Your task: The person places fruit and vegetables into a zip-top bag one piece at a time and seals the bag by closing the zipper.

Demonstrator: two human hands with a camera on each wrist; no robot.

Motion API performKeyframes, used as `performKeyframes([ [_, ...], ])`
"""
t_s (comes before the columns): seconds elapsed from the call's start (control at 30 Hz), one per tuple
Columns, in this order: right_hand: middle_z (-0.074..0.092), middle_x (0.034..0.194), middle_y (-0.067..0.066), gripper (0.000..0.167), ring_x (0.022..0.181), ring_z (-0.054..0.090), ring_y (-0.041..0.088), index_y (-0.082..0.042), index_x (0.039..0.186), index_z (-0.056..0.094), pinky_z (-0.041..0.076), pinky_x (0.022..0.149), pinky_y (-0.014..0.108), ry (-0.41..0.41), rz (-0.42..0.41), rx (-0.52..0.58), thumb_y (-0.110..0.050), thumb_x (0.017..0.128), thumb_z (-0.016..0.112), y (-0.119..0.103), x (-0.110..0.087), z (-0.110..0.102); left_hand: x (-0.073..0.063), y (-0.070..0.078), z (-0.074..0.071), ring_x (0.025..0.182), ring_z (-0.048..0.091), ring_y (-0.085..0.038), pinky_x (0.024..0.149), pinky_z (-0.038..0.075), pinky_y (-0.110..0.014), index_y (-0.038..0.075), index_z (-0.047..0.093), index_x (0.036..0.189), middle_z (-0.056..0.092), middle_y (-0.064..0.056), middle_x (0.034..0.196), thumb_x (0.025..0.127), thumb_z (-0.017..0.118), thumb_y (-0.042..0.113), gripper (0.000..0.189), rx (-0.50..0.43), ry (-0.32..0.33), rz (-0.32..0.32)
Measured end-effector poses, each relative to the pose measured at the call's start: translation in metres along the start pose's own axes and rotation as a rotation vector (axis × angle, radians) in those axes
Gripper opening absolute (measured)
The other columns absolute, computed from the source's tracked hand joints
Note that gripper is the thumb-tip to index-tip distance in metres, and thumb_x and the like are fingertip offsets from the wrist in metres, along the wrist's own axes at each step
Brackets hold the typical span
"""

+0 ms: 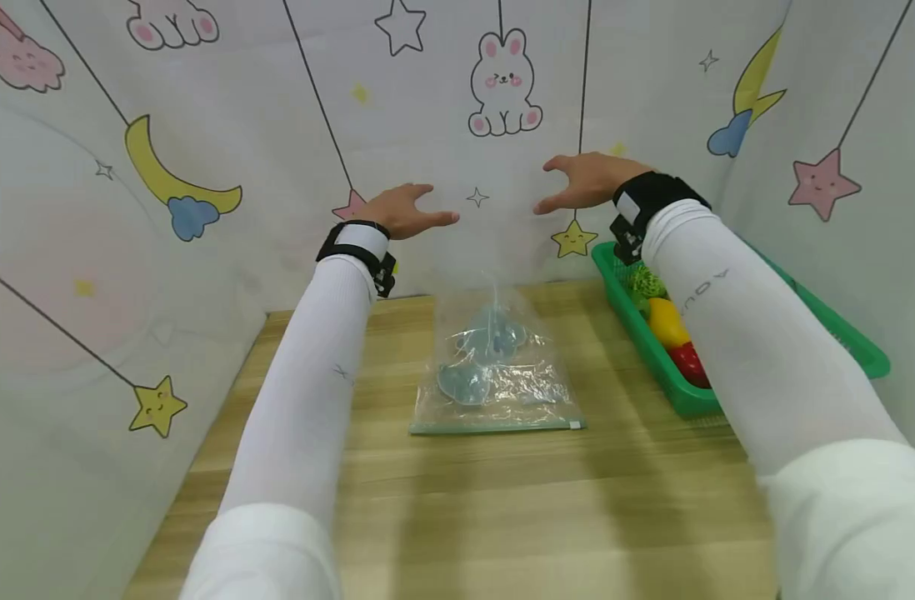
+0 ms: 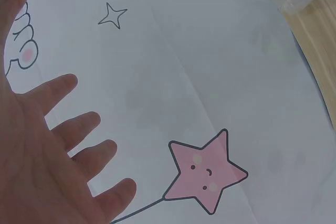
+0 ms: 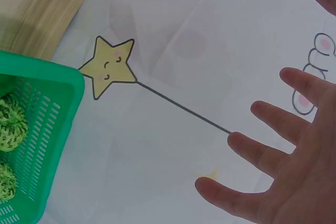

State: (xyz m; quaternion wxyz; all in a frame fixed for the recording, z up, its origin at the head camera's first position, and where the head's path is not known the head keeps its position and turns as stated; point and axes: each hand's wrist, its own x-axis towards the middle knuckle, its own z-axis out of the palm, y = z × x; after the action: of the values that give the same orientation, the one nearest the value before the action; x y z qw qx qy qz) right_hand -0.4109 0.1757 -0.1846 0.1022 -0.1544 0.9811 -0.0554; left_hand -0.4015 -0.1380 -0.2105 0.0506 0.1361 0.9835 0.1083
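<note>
Both arms reach forward in the head view, raised above the table's far edge. My left hand [image 1: 400, 212] holds nothing; its fingers are spread apart in the left wrist view. Across from it, my right hand [image 1: 591, 180] is also bare, with fingers spread in the right wrist view. Below and between them, a clear zip bag [image 1: 502, 412] lies flat on the table, its green-edged closure toward me. Inside it are pale blue, translucent rounded pieces [image 1: 465, 382]. Neither hand touches the bag.
A green basket [image 1: 652, 362] stands at the right, partly behind my right forearm. It holds a yellow pepper-like piece [image 1: 666, 323], a red piece [image 1: 688, 363] and leafy green pieces [image 1: 647, 282]. A patterned white sheet [image 1: 442, 100] rises behind the wooden table [image 1: 517, 508].
</note>
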Motion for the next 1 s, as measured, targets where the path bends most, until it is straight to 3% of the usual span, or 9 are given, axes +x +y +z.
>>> performKeyframes([
  [0.2, 0.013, 0.169, 0.021, 0.101, 0.152, 0.019, 0.046, -0.02, 0.164, 0.009, 0.02, 0.119, 0.069, 0.065, -0.105, -0.058, -0.072, 0.089, 0.052, -0.013, -0.019, -0.002, -0.018, 0.001, -0.006, 0.159, 0.007, -0.031, 0.124, 0.019, -0.06, 0.029, 0.015, 0.164, 0.004, -0.006, 0.172, 0.088, 0.046, 0.078, 0.095, 0.01, 0.046, 0.079],
  [0.47, 0.019, 0.169, 0.014, 0.1, 0.15, 0.028, 0.043, -0.024, 0.164, 0.016, 0.032, 0.114, 0.068, 0.177, -0.252, -0.115, -0.071, 0.086, 0.058, -0.034, -0.06, 0.019, -0.049, 0.01, 0.006, 0.159, 0.003, -0.026, 0.118, 0.027, -0.066, 0.04, 0.013, 0.162, 0.005, 0.003, 0.172, 0.084, 0.048, 0.082, 0.095, 0.053, 0.169, 0.182],
  [0.73, 0.028, 0.166, 0.011, 0.094, 0.147, 0.035, 0.039, -0.028, 0.162, 0.023, 0.048, 0.102, 0.064, 0.229, -0.358, -0.182, -0.068, 0.086, 0.062, -0.049, -0.089, 0.052, -0.081, 0.014, 0.031, 0.159, 0.005, -0.03, 0.12, 0.022, -0.066, 0.036, 0.018, 0.162, 0.011, -0.001, 0.172, 0.086, 0.058, 0.074, 0.095, 0.093, 0.2, 0.317],
  [0.87, 0.033, 0.164, 0.012, 0.092, 0.148, 0.034, 0.039, -0.027, 0.161, 0.027, 0.047, 0.103, 0.064, 0.249, -0.398, -0.195, -0.064, 0.086, 0.065, -0.051, -0.099, 0.068, -0.095, 0.02, 0.047, 0.159, 0.007, -0.031, 0.123, 0.017, -0.064, 0.032, 0.024, 0.162, 0.016, -0.005, 0.17, 0.084, 0.061, 0.073, 0.095, 0.11, 0.209, 0.393],
  [1.0, 0.034, 0.163, 0.014, 0.092, 0.149, 0.033, 0.039, -0.024, 0.16, 0.029, 0.041, 0.109, 0.065, 0.259, -0.475, -0.2, -0.062, 0.086, 0.067, -0.055, -0.105, 0.089, -0.111, 0.021, 0.066, 0.159, 0.007, -0.032, 0.124, 0.014, -0.062, 0.031, 0.027, 0.161, 0.02, -0.008, 0.17, 0.084, 0.062, 0.073, 0.095, 0.126, 0.189, 0.425],
])
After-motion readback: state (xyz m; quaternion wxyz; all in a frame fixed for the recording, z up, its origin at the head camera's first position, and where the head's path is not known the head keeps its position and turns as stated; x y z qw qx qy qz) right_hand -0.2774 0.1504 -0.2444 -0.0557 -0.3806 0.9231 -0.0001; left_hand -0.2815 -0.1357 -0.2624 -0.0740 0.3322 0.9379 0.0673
